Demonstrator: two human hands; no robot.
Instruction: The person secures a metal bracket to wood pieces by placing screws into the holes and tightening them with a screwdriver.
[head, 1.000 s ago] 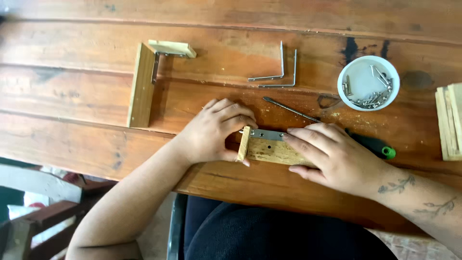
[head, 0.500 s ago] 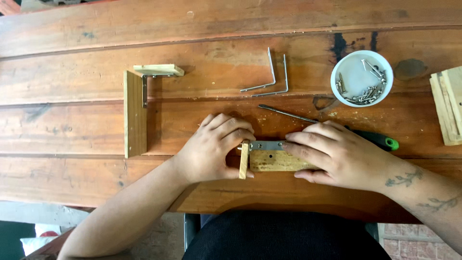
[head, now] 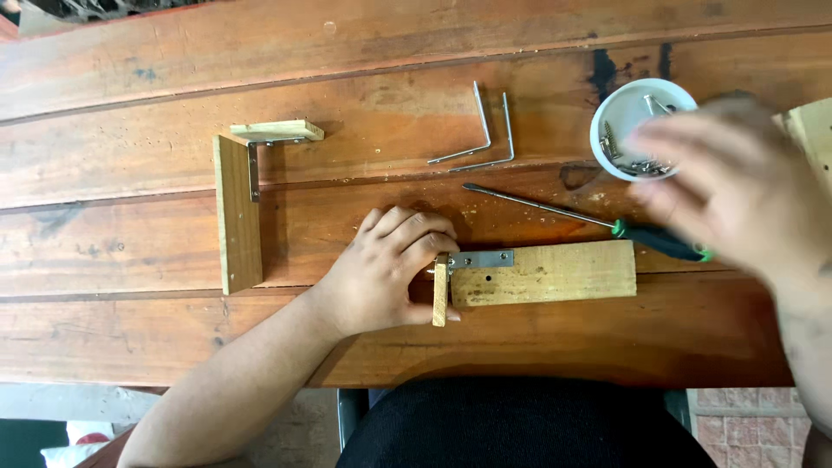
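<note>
Near the table's (head: 130, 338) front edge, my left hand (head: 381, 273) pinches the short upright block (head: 440, 290) against the long plank (head: 544, 272), bracket (head: 481, 258) on top. My right hand (head: 737, 186) has left the plank; now blurred, fingers loosely open and empty, over the screw bowl (head: 620, 117) at the right, above the screwdriver (head: 598, 221).

Bare forearms without sleeves, no rings on the left hand (head: 381, 277), dark clothing over the lap.

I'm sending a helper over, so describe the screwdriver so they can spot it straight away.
On the wooden table, look right of centre, just above the long wood block that the left hand steadies. The screwdriver lies slanted there, thin metal shaft and dark handle tipped green, unlike the bent brackets.
</note>
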